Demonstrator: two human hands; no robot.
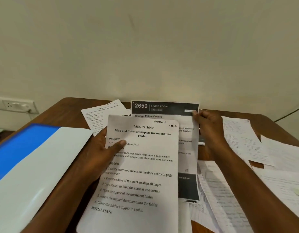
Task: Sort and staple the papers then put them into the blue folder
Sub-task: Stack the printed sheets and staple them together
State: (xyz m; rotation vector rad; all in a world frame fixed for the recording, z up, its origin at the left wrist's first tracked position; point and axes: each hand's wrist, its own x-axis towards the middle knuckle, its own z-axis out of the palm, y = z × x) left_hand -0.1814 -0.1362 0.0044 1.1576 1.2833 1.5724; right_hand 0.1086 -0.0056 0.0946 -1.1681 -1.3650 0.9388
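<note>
Head view: a brown wooden desk (69, 108) fills the lower half of the frame, pushed against a plain cream wall (145, 47). At far left, a white socket panel (14, 105) on that wall. The blue folder (24, 148) lies open at lower left, its pale inner flap toward centre. Centre frame, the left hand (101, 152) grips the sheet headed "TASK ID: 3649" (142, 174), thumb pressed on its front. Just behind it, the right hand (207, 126) pinches the top right corner of the "2659 LIVING ROOM" page (163, 107). Loose handwritten papers (237, 157) sprawl overlapping across the right side; another printed sheet (101, 115) lies at upper centre-left.
</note>
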